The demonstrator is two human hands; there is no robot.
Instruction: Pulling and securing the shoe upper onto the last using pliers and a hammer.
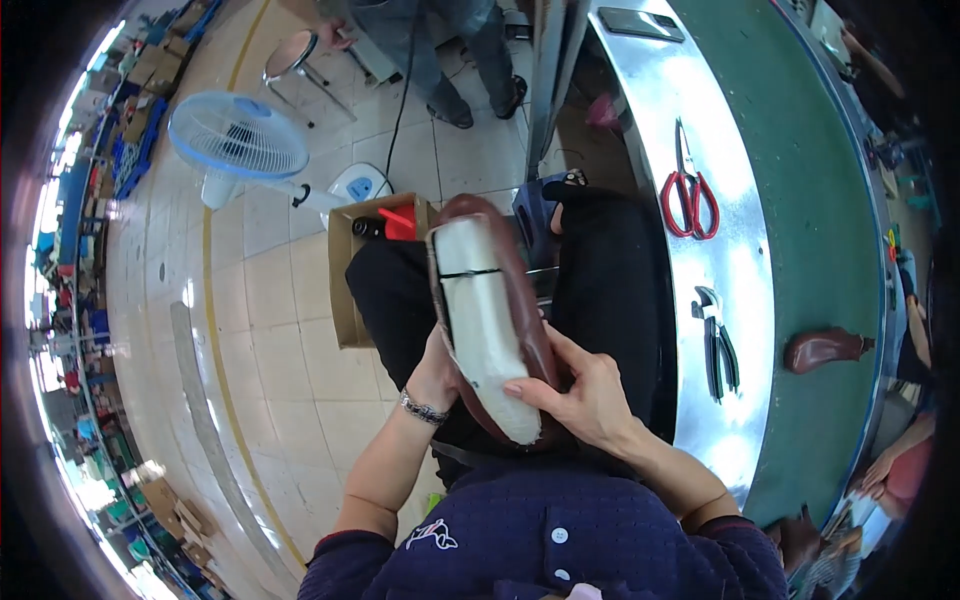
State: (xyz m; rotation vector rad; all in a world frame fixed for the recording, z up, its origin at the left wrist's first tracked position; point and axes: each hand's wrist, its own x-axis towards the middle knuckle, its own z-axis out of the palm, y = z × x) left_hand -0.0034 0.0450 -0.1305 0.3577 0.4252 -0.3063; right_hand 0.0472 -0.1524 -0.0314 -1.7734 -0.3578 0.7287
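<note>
Glossy brown leather shoe upper sits sole-up over the person's lap, long rounded white underside showing. Right hand grips one side, thumb on the smooth white; left hand clasps the other, fingers mostly hidden. Red-handled scissors lie on shiny metal.

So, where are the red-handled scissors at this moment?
In the head view, the scissors lie on the metal ledge at the right, between the phone and the pliers.
</note>
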